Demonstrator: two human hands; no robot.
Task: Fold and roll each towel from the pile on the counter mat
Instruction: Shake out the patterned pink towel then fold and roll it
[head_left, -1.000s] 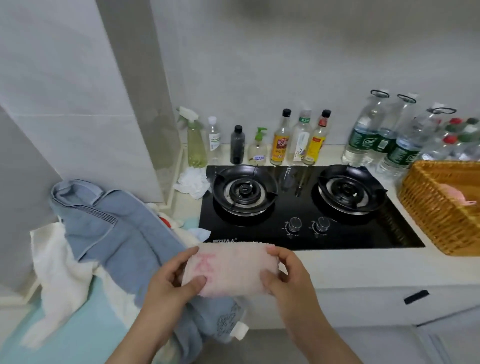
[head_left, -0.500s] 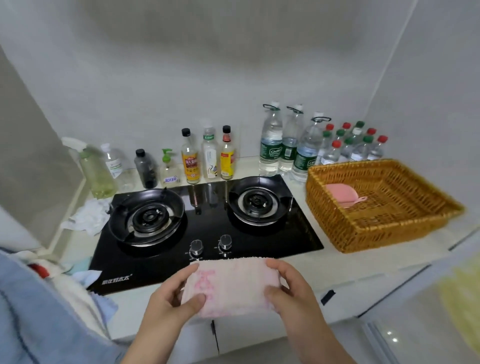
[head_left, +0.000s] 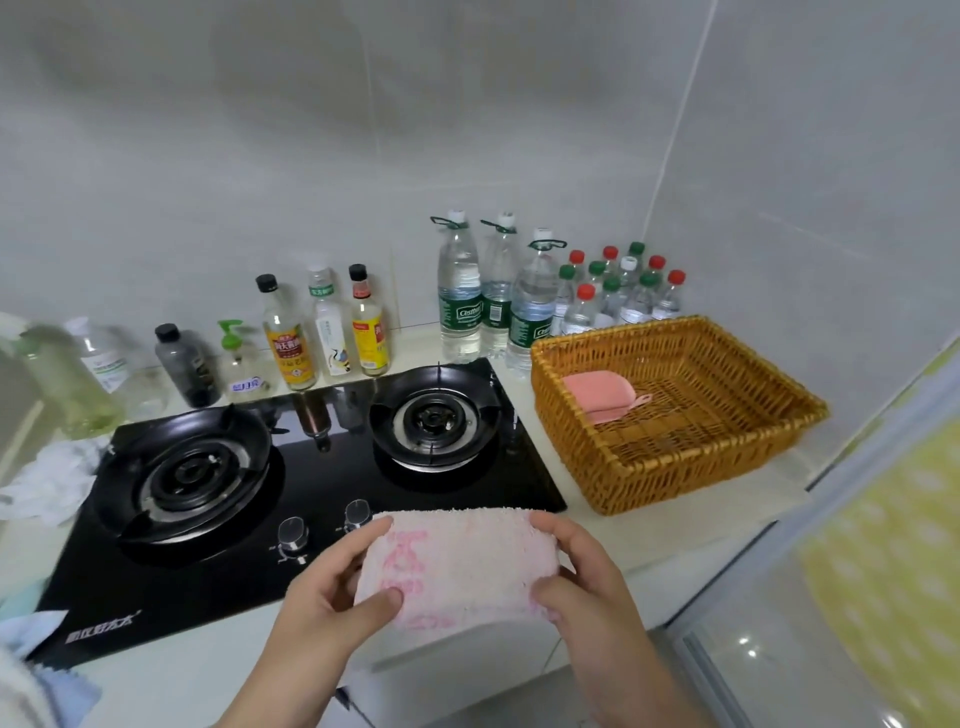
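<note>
Left hand, right hand — towel ends hidden

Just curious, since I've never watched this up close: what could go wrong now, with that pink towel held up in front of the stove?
1. The left hand and right hand pinch the pink towel only at its ends, in mid-air, so the bundle could loosen or sag.
2. If it slips, it would likely land on the gas stove by the knobs; no flame shows.
3. A swing towards the wicker basket might clip its near rim.
</note>
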